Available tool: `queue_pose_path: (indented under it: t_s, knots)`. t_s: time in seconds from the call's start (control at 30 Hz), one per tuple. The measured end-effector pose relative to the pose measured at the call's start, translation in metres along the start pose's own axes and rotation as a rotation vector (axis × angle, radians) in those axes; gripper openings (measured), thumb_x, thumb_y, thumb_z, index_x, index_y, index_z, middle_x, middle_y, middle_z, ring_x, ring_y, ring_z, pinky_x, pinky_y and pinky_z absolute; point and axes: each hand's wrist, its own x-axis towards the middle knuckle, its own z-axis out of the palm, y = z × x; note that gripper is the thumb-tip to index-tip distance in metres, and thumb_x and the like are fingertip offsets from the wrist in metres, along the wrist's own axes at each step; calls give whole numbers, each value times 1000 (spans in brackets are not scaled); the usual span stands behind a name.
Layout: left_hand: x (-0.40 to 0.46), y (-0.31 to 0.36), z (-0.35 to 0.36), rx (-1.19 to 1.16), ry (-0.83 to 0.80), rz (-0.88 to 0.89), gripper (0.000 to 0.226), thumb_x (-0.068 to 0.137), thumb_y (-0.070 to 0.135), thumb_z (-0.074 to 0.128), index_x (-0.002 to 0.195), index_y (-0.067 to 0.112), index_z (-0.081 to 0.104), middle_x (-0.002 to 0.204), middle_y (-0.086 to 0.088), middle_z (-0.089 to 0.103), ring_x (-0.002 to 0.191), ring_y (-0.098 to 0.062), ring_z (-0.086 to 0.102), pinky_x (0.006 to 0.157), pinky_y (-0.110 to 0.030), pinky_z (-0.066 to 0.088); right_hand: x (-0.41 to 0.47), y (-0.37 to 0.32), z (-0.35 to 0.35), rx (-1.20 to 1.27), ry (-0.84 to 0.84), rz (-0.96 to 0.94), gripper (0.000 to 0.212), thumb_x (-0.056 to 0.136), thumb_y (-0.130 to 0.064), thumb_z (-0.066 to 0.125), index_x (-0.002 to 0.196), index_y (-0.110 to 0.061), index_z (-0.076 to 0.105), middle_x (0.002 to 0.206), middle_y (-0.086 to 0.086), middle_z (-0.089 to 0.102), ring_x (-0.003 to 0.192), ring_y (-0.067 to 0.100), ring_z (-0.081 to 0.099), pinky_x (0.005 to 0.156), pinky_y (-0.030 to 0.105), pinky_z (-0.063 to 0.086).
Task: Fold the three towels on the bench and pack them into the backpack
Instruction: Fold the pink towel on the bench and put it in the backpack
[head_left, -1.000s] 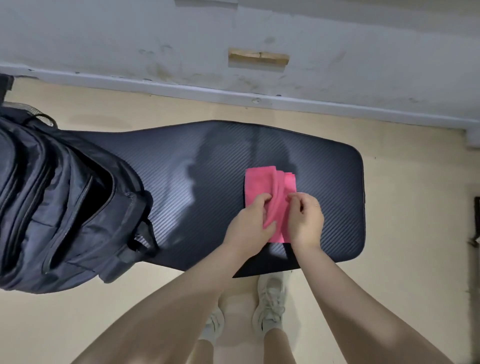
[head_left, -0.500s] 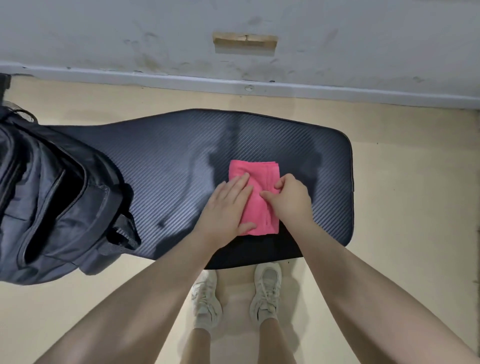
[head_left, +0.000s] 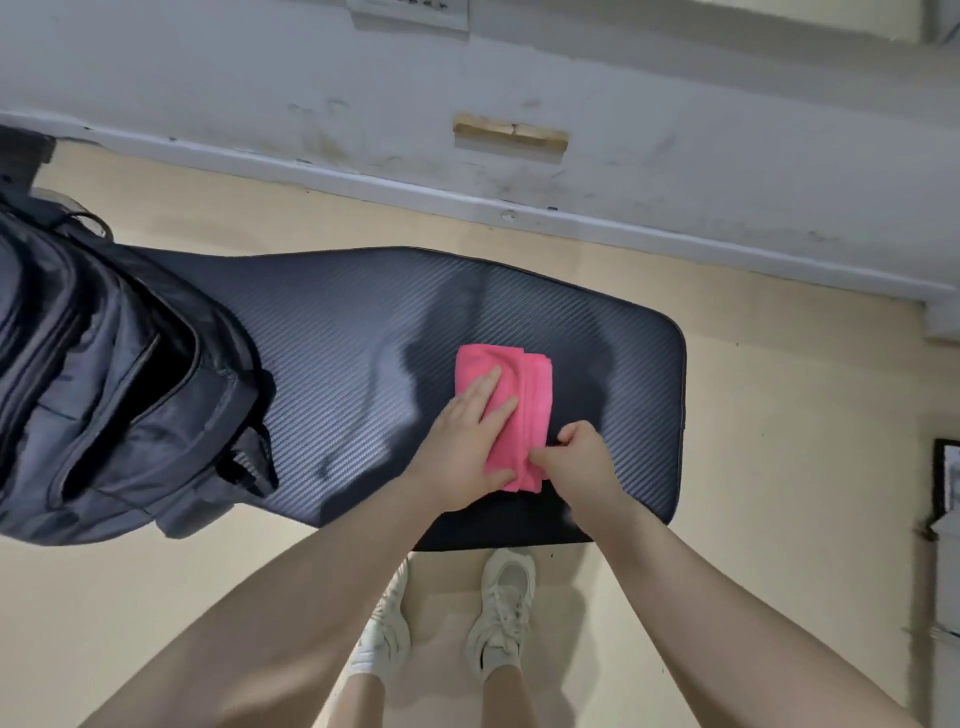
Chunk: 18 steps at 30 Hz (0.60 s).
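A pink towel (head_left: 524, 395), folded into a narrow strip, lies on the dark padded bench (head_left: 337, 364). My left hand (head_left: 462, 441) rests flat on the towel's left half with fingers spread. My right hand (head_left: 576, 457) pinches the towel's near right corner between thumb and fingers. A dark backpack (head_left: 104, 395) lies on the bench's left end with its top compartment gaping. No other towel shows.
The bench stands on a beige floor beside a grey wall (head_left: 571, 78) with a skirting ledge. My white shoes (head_left: 504, 608) are just under the bench's near edge. A dark framed object (head_left: 945, 483) sits at the far right.
My left hand has slid farther up the towel and flattened. My right hand has moved from the towel's middle to its near right corner. The view has shifted.
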Motion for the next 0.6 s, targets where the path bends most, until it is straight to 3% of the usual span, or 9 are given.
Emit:
queue_pose_path:
  t_s: [0.13, 0.2, 0.27, 0.33, 0.4, 0.47, 0.5, 0.57, 0.6]
  knots:
    - [-30, -5, -1, -267, 52, -66, 59, 90, 31, 54, 143, 16, 31, 149, -2, 25, 137, -18, 24, 113, -31, 22, -14, -21, -1, 118, -89, 22, 37, 77, 3, 58, 61, -17, 32, 61, 2, 35, 64, 19, 42, 60, 32, 38]
    - [-38, -3, -6, -538, -17, -146, 59, 92, 32, 52, 144, 16, 29, 148, 2, 31, 134, -12, 32, 112, -28, 26, -19, -28, 3, 175, -137, 45, 24, 77, 2, 57, 64, -10, 42, 61, 4, 44, 60, 18, 49, 57, 28, 44]
    - [-47, -1, -12, -759, -48, -177, 69, 86, 35, 61, 144, 21, 27, 142, 9, 38, 127, -6, 40, 109, -27, 33, -25, -35, 9, 247, -150, 36, 9, 77, -1, 60, 81, -3, 52, 74, 11, 59, 67, 20, 62, 65, 30, 54]
    - [-55, -4, -18, -808, 34, -152, 63, 78, 31, 71, 133, 33, 39, 128, 14, 51, 113, -1, 52, 100, -25, 43, -33, -43, 14, 328, -145, -4, 18, 79, -2, 62, 95, 0, 54, 89, 17, 66, 78, 25, 68, 78, 39, 57]
    - [-67, -10, -27, -895, 184, -198, 43, 80, 22, 70, 113, 40, 49, 103, 12, 65, 91, -2, 62, 83, -25, 53, -46, -53, 17, 341, -237, -119, 19, 81, 0, 59, 96, -11, 56, 88, 16, 68, 81, 22, 68, 84, 40, 55]
    - [-79, -17, -40, -1002, 270, -299, 32, 81, 11, 63, 97, 37, 57, 80, 7, 67, 72, -10, 63, 64, -27, 55, -60, -62, 18, 154, -296, -402, 18, 83, -2, 55, 94, -17, 59, 89, 7, 71, 85, 11, 66, 82, 31, 52]
    - [-86, -21, -48, -1018, 277, -323, 34, 77, 5, 58, 94, 34, 60, 76, 5, 66, 67, -12, 61, 60, -28, 53, -63, -66, 18, -76, -215, -637, 18, 83, -8, 54, 97, -18, 61, 93, 4, 70, 90, 9, 64, 82, 28, 50]
    - [-100, -32, -63, -1014, 226, -286, 39, 64, 4, 48, 93, 24, 64, 77, 0, 64, 67, -9, 58, 59, -28, 50, -66, -75, 20, -581, 2, -1085, 32, 77, -30, 55, 107, -19, 64, 114, 6, 63, 110, 22, 54, 95, 35, 41]
    - [-107, -37, -72, -1002, 197, -242, 41, 59, 5, 45, 93, 17, 65, 77, 0, 63, 66, -6, 56, 59, -23, 48, -67, -81, 24, -749, 23, -1200, 44, 74, -41, 58, 112, -19, 62, 124, 7, 59, 120, 25, 45, 102, 43, 34]
